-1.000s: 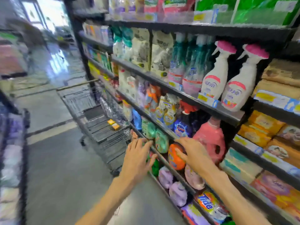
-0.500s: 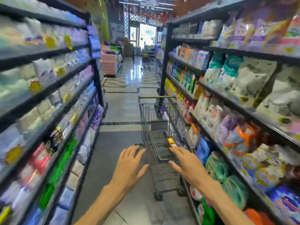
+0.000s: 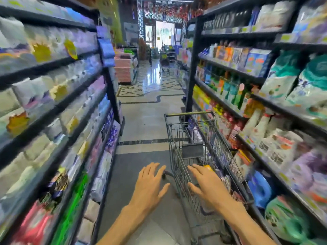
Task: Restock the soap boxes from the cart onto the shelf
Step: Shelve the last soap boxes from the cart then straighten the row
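A grey wire shopping cart stands in the aisle against the right-hand shelving, its yellow-green handle at the far end. A small yellow soap box lies in its basket, mostly hidden by my fingers. My right hand reaches over the cart's near rim with fingers spread, its tips just short of that box, holding nothing. My left hand hovers open to the left of the cart, empty. The shelf on the right holds detergent bags, bottles and pouches.
Another long shelf unit packed with white and purple packs lines the left side. The grey floor runs between both units toward a bright doorway, with pink stacked goods and a second cart far down the aisle.
My view swung left from facing the right shelf to looking down the aisle. Both hands left the bottles on the shelf and now reach toward the cart, the right one closing on the yellow box.
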A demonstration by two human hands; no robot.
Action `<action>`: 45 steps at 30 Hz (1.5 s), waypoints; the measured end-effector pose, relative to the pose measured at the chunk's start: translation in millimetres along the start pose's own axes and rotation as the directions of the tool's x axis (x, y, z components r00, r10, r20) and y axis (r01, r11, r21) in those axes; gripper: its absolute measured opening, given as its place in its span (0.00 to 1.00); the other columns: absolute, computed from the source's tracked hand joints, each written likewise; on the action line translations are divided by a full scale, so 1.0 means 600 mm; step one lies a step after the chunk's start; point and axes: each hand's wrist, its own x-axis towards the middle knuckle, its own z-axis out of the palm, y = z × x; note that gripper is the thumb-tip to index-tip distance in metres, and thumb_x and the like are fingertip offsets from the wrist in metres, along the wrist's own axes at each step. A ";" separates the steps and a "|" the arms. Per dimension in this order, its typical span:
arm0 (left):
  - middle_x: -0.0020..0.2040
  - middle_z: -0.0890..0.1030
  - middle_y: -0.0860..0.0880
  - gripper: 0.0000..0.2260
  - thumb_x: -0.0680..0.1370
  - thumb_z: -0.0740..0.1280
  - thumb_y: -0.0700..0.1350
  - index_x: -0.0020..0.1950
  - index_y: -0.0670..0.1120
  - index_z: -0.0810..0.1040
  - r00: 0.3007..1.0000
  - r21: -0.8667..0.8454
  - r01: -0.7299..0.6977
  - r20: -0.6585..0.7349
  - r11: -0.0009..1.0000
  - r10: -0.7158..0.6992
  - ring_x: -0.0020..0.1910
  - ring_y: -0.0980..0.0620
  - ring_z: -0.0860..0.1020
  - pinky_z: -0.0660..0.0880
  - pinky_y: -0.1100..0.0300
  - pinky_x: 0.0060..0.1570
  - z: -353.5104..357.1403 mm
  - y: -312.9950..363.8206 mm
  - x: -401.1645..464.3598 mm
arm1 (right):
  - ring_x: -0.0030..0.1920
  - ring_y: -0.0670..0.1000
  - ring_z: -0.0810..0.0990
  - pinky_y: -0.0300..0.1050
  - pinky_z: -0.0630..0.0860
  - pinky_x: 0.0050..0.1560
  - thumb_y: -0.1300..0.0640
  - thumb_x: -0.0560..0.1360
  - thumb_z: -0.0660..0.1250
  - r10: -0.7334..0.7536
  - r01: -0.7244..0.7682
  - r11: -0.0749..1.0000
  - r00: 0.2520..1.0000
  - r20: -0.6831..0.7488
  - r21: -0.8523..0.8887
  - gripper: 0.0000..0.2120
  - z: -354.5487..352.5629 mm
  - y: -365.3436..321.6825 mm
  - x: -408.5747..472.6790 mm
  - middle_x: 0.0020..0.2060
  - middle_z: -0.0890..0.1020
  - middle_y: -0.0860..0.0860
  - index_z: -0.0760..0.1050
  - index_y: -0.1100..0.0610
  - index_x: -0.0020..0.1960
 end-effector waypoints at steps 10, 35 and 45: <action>0.68 0.76 0.46 0.27 0.79 0.57 0.62 0.73 0.49 0.71 0.987 -0.045 -0.144 0.068 0.989 0.147 0.67 0.44 0.75 0.74 0.49 0.65 0.122 -0.083 0.377 | 0.73 0.51 0.68 0.49 0.69 0.69 0.40 0.79 0.60 0.182 -0.182 0.983 0.982 0.040 0.002 0.31 0.079 0.190 0.295 0.74 0.68 0.50 0.59 0.50 0.79; 0.64 0.71 0.46 0.21 0.83 0.60 0.54 0.73 0.48 0.66 0.484 -0.396 -0.482 0.623 0.781 0.614 0.64 0.44 0.73 0.77 0.48 0.58 0.792 0.047 1.022 | 0.65 0.53 0.75 0.49 0.73 0.63 0.44 0.79 0.62 0.918 -0.983 0.078 0.136 0.371 0.166 0.25 0.411 0.544 0.427 0.67 0.75 0.48 0.63 0.47 0.74; 0.74 0.62 0.40 0.36 0.76 0.62 0.30 0.81 0.46 0.53 0.318 -0.260 -0.622 0.778 0.738 0.542 0.67 0.36 0.72 0.74 0.44 0.61 1.195 0.096 1.036 | 0.76 0.47 0.62 0.37 0.61 0.70 0.45 0.82 0.58 0.890 -0.986 -0.011 0.066 0.452 0.165 0.28 0.693 0.629 0.410 0.74 0.64 0.42 0.54 0.46 0.79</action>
